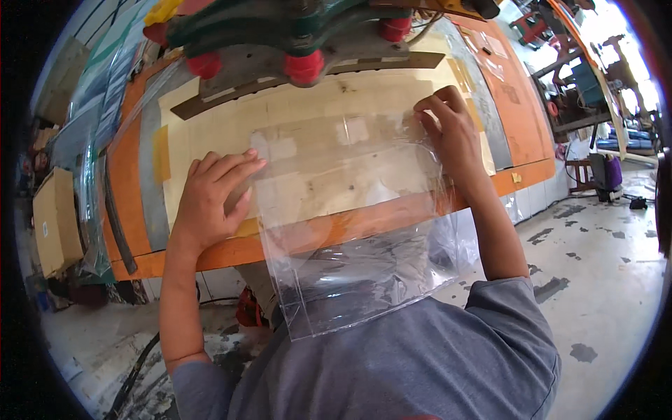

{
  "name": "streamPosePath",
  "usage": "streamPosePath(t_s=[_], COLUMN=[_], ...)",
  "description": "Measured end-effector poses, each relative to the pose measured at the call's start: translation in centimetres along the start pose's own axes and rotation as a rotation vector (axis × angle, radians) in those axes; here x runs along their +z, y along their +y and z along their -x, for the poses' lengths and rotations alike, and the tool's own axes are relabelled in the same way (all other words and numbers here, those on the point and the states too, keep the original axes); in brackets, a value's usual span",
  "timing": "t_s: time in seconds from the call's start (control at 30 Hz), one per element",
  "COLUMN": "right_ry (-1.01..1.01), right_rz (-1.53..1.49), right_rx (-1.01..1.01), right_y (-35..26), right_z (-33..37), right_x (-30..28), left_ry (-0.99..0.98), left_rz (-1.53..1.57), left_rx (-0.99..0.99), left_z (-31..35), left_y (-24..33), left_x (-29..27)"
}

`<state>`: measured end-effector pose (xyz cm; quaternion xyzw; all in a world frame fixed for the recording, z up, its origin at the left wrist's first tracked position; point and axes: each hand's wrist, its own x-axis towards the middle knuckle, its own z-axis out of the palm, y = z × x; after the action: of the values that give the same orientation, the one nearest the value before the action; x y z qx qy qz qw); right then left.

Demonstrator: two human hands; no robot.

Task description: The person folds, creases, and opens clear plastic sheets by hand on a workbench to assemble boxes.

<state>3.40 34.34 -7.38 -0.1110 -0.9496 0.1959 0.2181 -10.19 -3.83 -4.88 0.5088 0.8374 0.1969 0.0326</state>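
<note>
A clear plastic bag (343,280), with seam-like lines along its left side and lower edge, lies partly on a pale wooden board (210,133). Its lower part hangs over the table's front edge towards my body. My left hand (210,192) rests at the bag's upper left edge, fingers stretched out and fingertips touching it, with the thumb apart. At the upper right corner, my right hand (453,133) has its thumb and index finger pinched together on the plastic. Just beyond the bag, a thin dark strip (266,87) crosses the board under a green machine head (301,28).
Red knobs (304,65) show on the machine's lower side. An orange tabletop (521,126) surrounds the board. More clear plastic sheeting (91,119) lies at the left, above a cardboard box (56,222). A dark cable (136,374) runs over the worn floor; a shelf rack (581,91) stands far right.
</note>
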Motion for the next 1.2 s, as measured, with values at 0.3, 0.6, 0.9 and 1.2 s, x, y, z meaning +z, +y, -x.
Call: streamPosePath(t_s=[0.3,0.6,0.9,1.2], right_ry=[-0.212,-0.485,-0.585,-0.486], right_rz=[0.338,0.181,0.11,0.243], right_rx=[-0.355,-0.352,-0.342,-0.343], right_y=[0.3,-0.4,0.5,-1.0], right_z=[-0.5,-1.3,-1.5,0.0], right_x=[-2.1,-5.4,-5.9,-4.8], left_ry=[-0.1,-0.201,-0.28,-0.302], left_rz=[-0.051,-0.055,-0.023,-0.084], left_rx=[0.033,0.03,-0.002,0.003], left_z=[0.2,0.3,1.1,1.3], left_y=[-0.3,-0.5,-0.8,-0.9], left_x=[-0.6,-1.6,-1.6,-1.5])
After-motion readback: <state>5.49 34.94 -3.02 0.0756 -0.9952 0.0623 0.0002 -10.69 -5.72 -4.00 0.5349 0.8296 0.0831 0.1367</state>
